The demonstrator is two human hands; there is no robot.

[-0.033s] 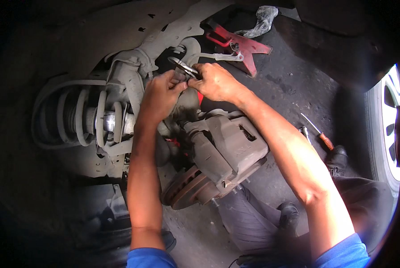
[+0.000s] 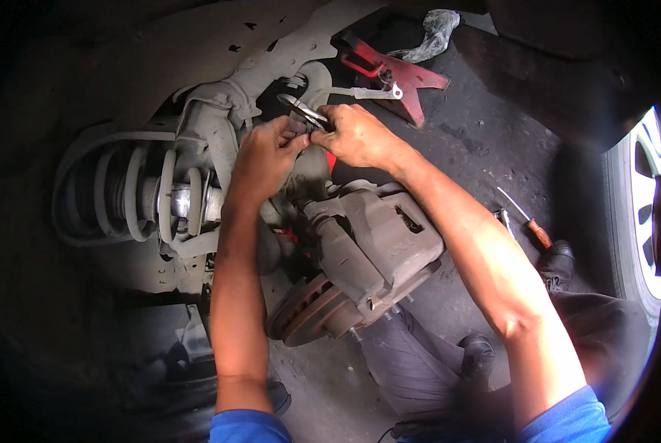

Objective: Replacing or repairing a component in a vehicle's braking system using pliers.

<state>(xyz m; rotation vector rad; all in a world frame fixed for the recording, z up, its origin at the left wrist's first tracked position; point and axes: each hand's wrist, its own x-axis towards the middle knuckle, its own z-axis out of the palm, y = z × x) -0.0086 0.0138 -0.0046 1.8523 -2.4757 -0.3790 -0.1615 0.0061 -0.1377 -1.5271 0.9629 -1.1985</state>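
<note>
My right hand is closed on a shiny, curved metal tool, whose exact kind I cannot make out. Its bent end points up and left. Pressed close against it, my left hand has its fingers pinched together; what they hold is hidden. Both hands are at the far side of a car's wheel hub area, beyond the brake caliper. The caliper sits over a rusty brake disc. A pale rod with an eyelet end extends to the right just beyond my right hand.
A coil spring around a strut lies left of my left forearm. Behind my hands stands a red jack stand, with crumpled clear plastic beyond it. A screwdriver lies on the floor near a wheel at right.
</note>
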